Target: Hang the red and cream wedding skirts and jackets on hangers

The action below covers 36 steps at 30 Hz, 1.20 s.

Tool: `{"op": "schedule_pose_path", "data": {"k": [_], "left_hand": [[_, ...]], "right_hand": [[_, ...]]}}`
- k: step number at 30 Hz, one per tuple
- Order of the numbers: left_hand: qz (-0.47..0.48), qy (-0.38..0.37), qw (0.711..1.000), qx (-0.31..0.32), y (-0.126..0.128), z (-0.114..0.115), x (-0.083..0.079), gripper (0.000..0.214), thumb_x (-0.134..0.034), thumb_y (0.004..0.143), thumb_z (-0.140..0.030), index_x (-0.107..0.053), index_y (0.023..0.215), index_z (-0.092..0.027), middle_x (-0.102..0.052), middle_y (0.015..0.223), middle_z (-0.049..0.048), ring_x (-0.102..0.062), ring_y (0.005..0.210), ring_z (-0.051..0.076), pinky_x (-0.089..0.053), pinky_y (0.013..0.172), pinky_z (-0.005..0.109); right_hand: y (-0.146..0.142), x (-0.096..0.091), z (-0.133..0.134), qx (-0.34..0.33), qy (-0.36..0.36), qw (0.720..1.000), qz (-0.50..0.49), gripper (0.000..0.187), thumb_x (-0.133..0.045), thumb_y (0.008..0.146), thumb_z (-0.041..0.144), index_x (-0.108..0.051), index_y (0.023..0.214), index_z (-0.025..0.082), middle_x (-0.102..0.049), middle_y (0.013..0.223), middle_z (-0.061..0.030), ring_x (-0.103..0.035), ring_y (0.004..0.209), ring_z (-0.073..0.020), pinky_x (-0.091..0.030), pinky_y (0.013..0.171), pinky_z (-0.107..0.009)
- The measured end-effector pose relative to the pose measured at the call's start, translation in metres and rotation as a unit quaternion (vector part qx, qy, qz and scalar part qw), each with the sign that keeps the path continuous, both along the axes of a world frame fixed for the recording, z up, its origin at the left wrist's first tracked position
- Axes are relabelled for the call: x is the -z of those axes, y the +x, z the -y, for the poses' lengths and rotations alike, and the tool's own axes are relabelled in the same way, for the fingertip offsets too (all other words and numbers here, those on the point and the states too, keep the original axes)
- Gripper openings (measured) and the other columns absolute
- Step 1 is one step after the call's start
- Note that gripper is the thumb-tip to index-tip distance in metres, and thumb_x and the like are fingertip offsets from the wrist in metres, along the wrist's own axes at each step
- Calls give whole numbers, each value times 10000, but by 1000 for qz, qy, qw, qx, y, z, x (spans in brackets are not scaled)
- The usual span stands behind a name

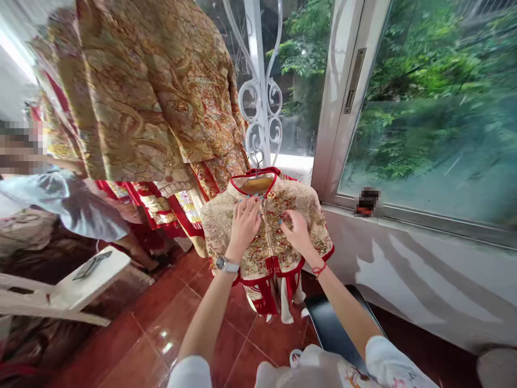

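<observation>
A small gold and red embroidered jacket hangs on a wooden hanger in front of me, with red tassels along its hem. My left hand lies on the jacket's chest just left of the front opening, fingers curled onto the cloth. My right hand pinches the fabric just right of the opening. A watch is on my left wrist and a red string on my right.
A large gold brocade robe hangs at upper left over red-trimmed garments. Another person in a grey sleeve bends at the left. A white stool stands on the red tile floor. A black seat is below; a window lies right.
</observation>
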<state>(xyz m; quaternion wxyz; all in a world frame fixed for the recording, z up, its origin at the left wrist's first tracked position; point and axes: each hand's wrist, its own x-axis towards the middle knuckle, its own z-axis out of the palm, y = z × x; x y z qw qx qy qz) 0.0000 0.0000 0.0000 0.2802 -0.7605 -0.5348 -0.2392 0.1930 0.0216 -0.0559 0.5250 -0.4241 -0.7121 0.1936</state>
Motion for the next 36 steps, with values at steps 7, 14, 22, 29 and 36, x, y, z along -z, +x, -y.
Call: {"op": "schedule_pose_path", "data": {"k": [7, 14, 22, 29, 36], "left_hand": [[-84, -45, 995, -31, 6, -15, -25, 385, -325, 943, -110, -593, 1219, -131, -630, 1140, 149, -527, 1172, 317, -329, 1090, 490], [-51, -74, 996, 6, 8, -8, -34, 286, -367, 933, -116, -640, 1017, -142, -622, 1145, 173, -529, 1137, 333, -294, 1053, 575], [14, -159, 986, 41, 3, -20, -26, 327, -346, 941, -129, -639, 1083, -162, -666, 1072, 145, -547, 1038, 301, -315, 988, 531], [24, -187, 981, 44, 3, -25, -19, 331, -345, 924, -99, -642, 1065, -131, -653, 1104, 164, -530, 1082, 312, -298, 997, 536], [96, -228, 968, 44, 1, -35, -17, 317, -359, 920, -113, -667, 985, -156, -658, 1048, 140, -541, 1056, 287, -359, 948, 463]], "right_hand": [[-72, -12, -31, 6, -128, 987, -92, 231, -536, 868, 381, -617, 795, 178, -673, 701, -46, -598, 601, -161, -458, 598, -265], [-74, -14, -30, -120, -198, 935, -270, 403, -641, 738, 588, -611, 718, 187, -638, 623, -13, -573, 485, -149, -442, 449, -256], [-67, -23, -19, -153, -313, 837, -423, 407, -846, 565, 478, -603, 628, 158, -623, 553, -11, -614, 515, -153, -541, 497, -280], [-80, -24, -6, -166, -328, 808, -461, 380, -849, 591, 440, -593, 627, 161, -625, 563, -21, -642, 587, -160, -575, 576, -293], [-79, -25, -2, -160, -312, 835, -423, 406, -828, 568, 493, -575, 604, 178, -598, 538, -6, -591, 545, -146, -515, 504, -266]]}}
